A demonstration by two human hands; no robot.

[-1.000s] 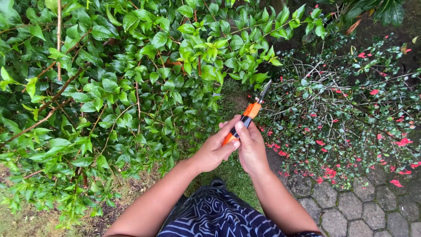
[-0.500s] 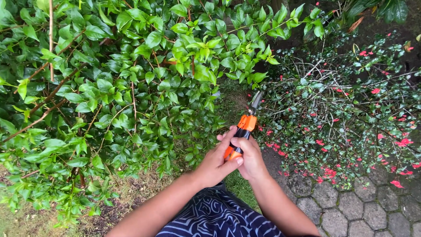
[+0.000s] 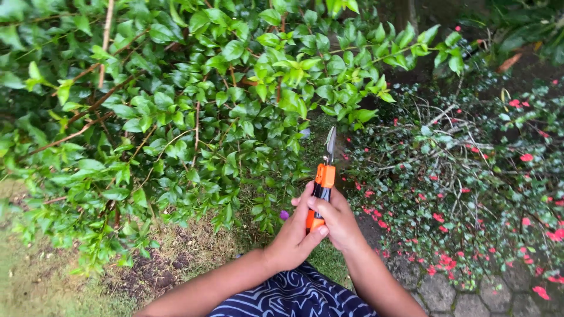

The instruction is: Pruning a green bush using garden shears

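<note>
Both my hands grip one pair of pruning shears [image 3: 322, 182] with orange and black handles and closed grey blades pointing up and away from me. My left hand [image 3: 292, 235] wraps the handles from the left, thumb pressed on the lower end. My right hand [image 3: 338, 220] holds them from the right, fingers curled over the black part. The blade tips sit just below the leafy green bush [image 3: 194, 111], in a gap between it and the low shrub with small red flowers [image 3: 464, 176].
Bare soil and patchy grass [image 3: 170, 258] lie under the bush on the left. Hexagonal paving stones [image 3: 470, 293] are at the lower right. My dark blue patterned clothing [image 3: 294, 293] fills the bottom centre. Woody brown branches [image 3: 88, 117] run through the bush.
The shears have swung from leaning right to nearly upright and come closer to me. The view has shifted, so the bush sits further right in the frame.
</note>
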